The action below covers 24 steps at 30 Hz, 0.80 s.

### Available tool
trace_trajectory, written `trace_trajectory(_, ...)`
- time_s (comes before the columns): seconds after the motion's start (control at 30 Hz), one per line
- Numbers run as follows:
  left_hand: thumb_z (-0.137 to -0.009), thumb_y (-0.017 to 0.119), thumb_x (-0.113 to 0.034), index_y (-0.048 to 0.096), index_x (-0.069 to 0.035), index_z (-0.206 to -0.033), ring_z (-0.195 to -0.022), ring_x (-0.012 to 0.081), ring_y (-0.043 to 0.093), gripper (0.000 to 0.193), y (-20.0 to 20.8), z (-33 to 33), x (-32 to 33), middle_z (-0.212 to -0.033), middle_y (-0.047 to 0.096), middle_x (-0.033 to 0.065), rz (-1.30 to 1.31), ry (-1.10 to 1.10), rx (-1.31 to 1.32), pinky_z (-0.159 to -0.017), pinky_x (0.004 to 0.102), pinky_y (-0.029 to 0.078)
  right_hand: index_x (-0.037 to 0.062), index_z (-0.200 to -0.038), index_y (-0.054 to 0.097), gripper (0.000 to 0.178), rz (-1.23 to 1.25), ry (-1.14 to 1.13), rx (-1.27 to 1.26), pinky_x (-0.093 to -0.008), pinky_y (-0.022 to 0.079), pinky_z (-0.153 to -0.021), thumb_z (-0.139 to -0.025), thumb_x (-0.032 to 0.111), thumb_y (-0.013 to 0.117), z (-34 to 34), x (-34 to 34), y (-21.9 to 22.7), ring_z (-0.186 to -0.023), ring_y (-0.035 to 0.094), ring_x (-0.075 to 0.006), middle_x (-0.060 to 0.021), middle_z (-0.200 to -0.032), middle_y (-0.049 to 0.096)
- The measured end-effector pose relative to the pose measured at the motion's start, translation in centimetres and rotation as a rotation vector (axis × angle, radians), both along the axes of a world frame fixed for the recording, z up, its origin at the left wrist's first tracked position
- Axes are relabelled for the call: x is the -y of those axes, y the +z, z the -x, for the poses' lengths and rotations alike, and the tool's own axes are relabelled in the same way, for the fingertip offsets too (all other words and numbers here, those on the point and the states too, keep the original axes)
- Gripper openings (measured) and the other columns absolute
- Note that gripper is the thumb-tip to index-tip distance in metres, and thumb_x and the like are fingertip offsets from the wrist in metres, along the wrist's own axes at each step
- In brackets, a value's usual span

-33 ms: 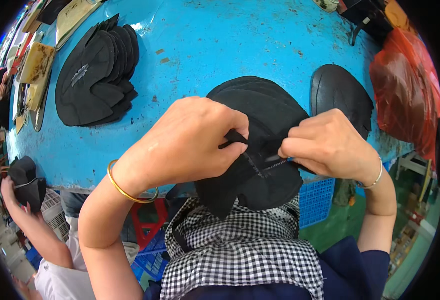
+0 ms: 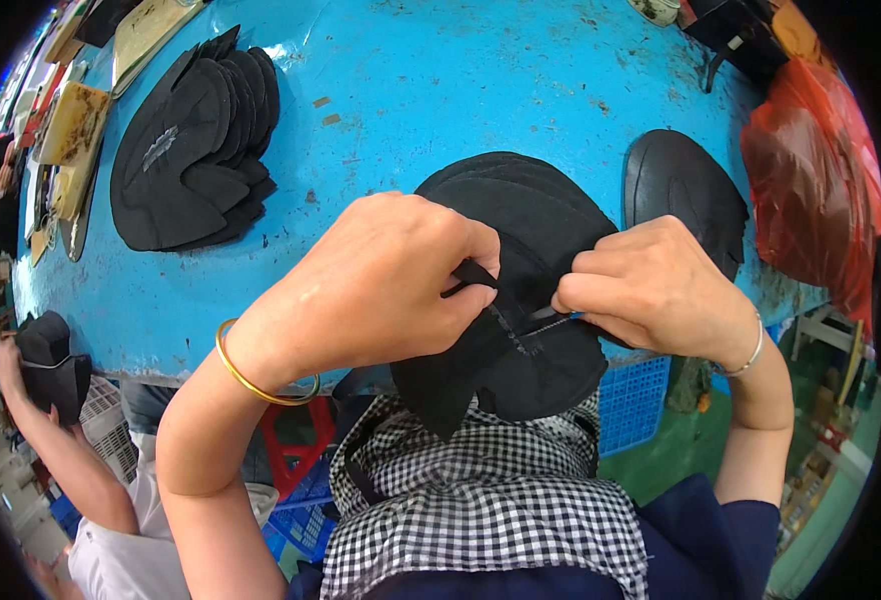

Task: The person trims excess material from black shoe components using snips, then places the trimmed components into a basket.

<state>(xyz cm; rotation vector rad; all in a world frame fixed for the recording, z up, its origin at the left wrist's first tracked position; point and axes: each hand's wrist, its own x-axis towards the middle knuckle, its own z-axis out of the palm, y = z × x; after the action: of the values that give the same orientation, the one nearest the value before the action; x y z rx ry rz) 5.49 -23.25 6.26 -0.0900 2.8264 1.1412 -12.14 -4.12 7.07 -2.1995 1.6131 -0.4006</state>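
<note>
In front of me at the table's near edge lies a stack of black fabric shoe-upper pieces (image 2: pixel 521 190), the nearest ones overhanging my lap. My left hand (image 2: pixel 391 280) is closed in a pinch on a raised black flap of the top piece. A pale glue-like or frayed line (image 2: pixel 514 332) runs along that piece beside the left fingertips. My right hand (image 2: pixel 651 285), also closed, pinches something slim with a small blue bit at the fingers. A thin, light, pointed line reaches from it toward the pale line; what it is exactly, I cannot make out.
Another stack of black pieces (image 2: pixel 176 150) lies left on the blue table (image 2: pixel 411 80). A black rounded piece (image 2: pixel 676 190) and a red plastic bag (image 2: pixel 811 160) lie right. Blue crates (image 2: pixel 636 405) stand below. A co-worker's hand (image 2: pixel 11 370) holds a black piece at far left.
My right hand has shifted very slightly left, and the thin line at its fingers sits a little differently. The co-worker's hand has moved up a bit at the far left.
</note>
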Motion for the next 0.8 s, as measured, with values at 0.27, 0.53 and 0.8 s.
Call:
trace_trajectory(0.27,-0.078,0.073,-0.013,0.069,-0.005,-0.086,-0.059,0.0330,0.059,0.012,-0.2,-0.3,0.2,-0.061,0.059,0.0126,0.030,-0.034,-0.004,-0.056,0.0410,0.045,0.0103,-0.094,0.056,0.023,-0.069,-0.177,0.061,-0.0387,0.046,-0.054,-0.090,0.031,0.067,-0.2,1.3,0.9,-0.066,0.063,-0.0259,-0.0053,-0.068,0.057)
trace_trajectory(0.53,-0.081,0.071,-0.010,0.066,-0.007,-0.090,-0.060,0.0304,0.058,0.011,-0.6,-0.4,0.5,-0.068,0.062,0.0137,-0.026,-0.093,-0.049,-0.058,0.0385,0.046,0.0096,-0.092,0.057,0.031,-0.005,-0.096,-0.026,-0.0389,0.044,-0.052,-0.090,0.038,0.069,-0.4,2.4,-0.7,-0.059,0.061,-0.0279,-0.0055,-0.060,0.055)
trace_trajectory(0.8,-0.090,0.071,-0.004,0.068,0.000,-0.097,-0.073,0.0039,0.056,0.009,0.2,-2.1,1.8,-0.080,0.064,-0.0032,-0.582,0.248,-0.072,-0.065,0.0199,0.045,0.0069,-0.100,0.064,0.032,0.227,-0.075,-0.229,-0.0272,0.046,-0.049,-0.080,0.032,0.072,-4.6,-1.1,0.2,-0.057,0.057,-0.0143,-0.0079,-0.098,0.069)
